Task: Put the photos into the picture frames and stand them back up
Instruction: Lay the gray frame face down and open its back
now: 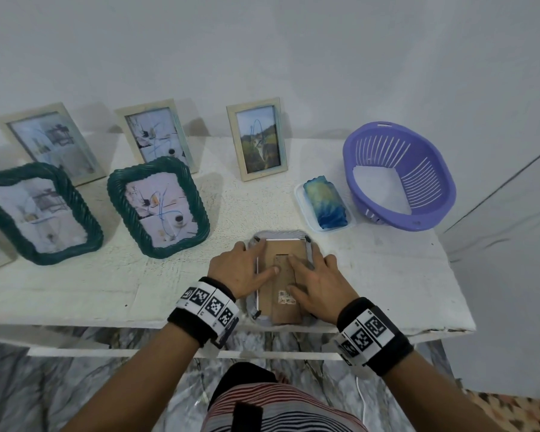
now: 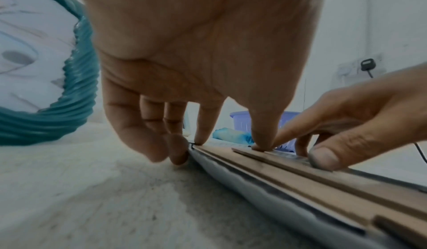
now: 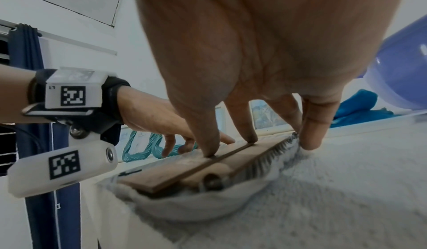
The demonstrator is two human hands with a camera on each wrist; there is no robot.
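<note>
Face-down picture frame [image 1: 264, 319] lying on desk [image 1: 106, 294]: left hand [image 1: 242, 269] and right hand [image 1: 317, 285], fingers extended, pressing its brown backing board [image 1: 282, 254] beneath them.

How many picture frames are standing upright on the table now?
5 fully in view: two green ones in front at left and, three pale ones behind them. A sixth may be cut off at the left edge. One more frame lies face down under both hands.
</note>
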